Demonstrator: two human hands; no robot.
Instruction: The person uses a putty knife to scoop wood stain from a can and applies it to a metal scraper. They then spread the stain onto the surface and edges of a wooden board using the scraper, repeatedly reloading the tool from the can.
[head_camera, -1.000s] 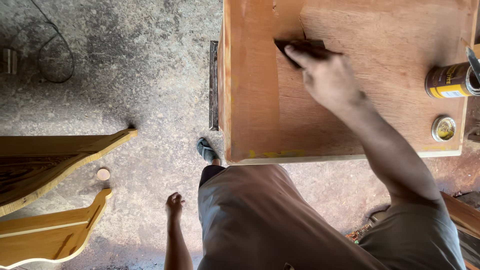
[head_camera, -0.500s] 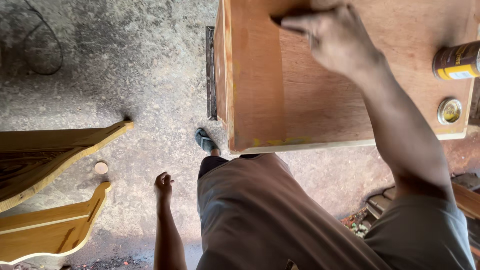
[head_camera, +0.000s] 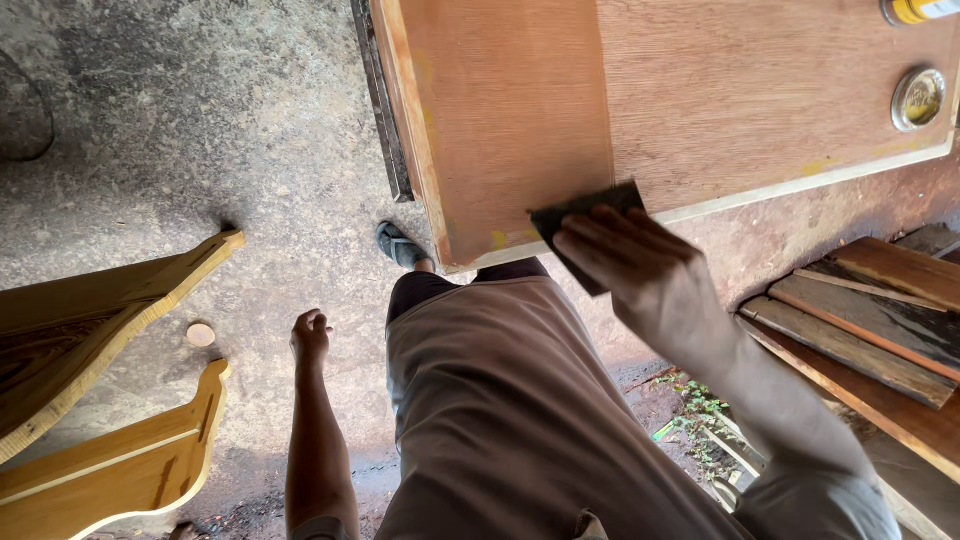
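Dark sanding pad (head_camera: 585, 215) in play — a flat, near-black rectangular sheet, slightly curled, sitting right at the near edge of the reddish-brown wooden board (head_camera: 700, 100), half on the wood and half hanging off over the lap. The right hand (head_camera: 645, 275) has it pinned from above: the grip is flat, fingers (head_camera: 600, 240) stretched out side by side and pressed down on the pad, thumb hidden, so it is pushing rather than pinching. The left hand (head_camera: 310, 335) hangs loose at the person's side over the concrete floor (head_camera: 200, 130), fingers lightly curled, holding nothing. A second ago that right hand was far up the board, working the pad near the top; half a second ago it was higher again, and now it has swept all the way back to the near edge — a long stroke down the grain. The view has shifted too: the yellow can (head_camera: 920, 10) is only just showing at the top right, and the round tin lid (head_camera: 918, 97) lies on the board near the right edge. Yellow-painted carved wooden pieces (head_camera: 110, 400) lie on the floor at left, dark planks (head_camera: 870, 330) at right, and a sandalled foot (head_camera: 400, 245) peeks out under the board
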